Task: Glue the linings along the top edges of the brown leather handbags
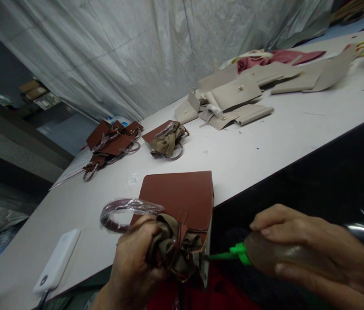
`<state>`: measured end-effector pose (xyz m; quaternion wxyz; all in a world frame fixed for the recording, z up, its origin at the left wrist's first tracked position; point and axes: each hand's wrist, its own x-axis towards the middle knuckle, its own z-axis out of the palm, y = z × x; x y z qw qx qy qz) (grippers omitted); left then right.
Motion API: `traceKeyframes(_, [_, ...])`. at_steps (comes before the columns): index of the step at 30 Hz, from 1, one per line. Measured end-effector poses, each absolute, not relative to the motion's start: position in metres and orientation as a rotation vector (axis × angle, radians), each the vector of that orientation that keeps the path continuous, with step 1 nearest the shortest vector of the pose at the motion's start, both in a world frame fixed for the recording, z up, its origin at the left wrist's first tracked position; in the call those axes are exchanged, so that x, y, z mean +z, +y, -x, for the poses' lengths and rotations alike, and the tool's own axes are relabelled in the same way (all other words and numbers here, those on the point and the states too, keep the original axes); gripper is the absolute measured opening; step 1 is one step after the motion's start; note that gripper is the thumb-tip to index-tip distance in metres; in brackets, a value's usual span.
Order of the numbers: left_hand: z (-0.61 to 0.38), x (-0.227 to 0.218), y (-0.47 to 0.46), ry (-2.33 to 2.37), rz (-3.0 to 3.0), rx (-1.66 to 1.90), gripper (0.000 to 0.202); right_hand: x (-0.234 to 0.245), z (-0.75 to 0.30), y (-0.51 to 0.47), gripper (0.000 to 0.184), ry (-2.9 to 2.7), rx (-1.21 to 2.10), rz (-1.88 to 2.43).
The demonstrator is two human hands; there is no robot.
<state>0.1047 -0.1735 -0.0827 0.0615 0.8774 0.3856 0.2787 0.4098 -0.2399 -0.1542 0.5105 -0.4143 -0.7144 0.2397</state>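
Observation:
A small brown leather bag [182, 196] rests at the near edge of the white table [266, 146]. Its plastic-wrapped handle [120, 211] curves out to the left. My left hand [137, 262] is closed around the bag's olive fabric lining [169, 245], bunched at the bag's opening. My right hand [304, 254] grips a brownish squeeze bottle [275, 256] whose green nozzle [230, 253] points left and touches the bag's side edge.
A white power bank [56, 267] lies at the near left. Farther back sit a pile of brown bags [112, 144], another brown bag with olive lining [167, 137], and beige leather pieces [236, 97]. Maroon cloth [282, 56] lies at the far right. A grey tarp hangs behind.

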Motion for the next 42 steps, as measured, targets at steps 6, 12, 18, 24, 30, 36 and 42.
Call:
traceKeyframes(6, [-0.104,-0.085,-0.173,1.207,-2.668,0.857,0.017,-0.152,-0.412,-0.234,0.028,-1.736,0.577,1.031])
traceKeyframes(12, [-0.101,-0.092,-0.177,1.224,-2.653,0.843,0.017,-0.150,-0.410,-0.227,0.034,-1.818,0.472,0.994])
traceKeyframes(18, [-0.104,-0.096,-0.180,1.221,-2.631,0.844,0.014,-0.154,-0.403,-0.242,0.035,-1.818,0.538,0.995])
traceKeyframes(24, [-0.104,-0.098,-0.183,1.267,-2.642,0.851,0.011,-0.153,-0.400,-0.242,0.037,-1.871,0.466,1.011])
traceKeyframes(30, [-0.103,-0.102,-0.187,1.370,-2.619,0.819,0.007,-0.149,-0.402,-0.242,0.039,-1.885,0.459,0.968])
traceKeyframes(36, [-0.101,-0.104,-0.188,1.382,-2.657,0.798,0.010,-0.144,-0.398,-0.240,0.044,-1.865,0.513,0.885])
traceKeyframes(42, [-0.102,-0.113,-0.192,1.454,-2.613,0.916,0.006,-0.144,-0.394,-0.249,0.039,-1.790,0.537,0.941])
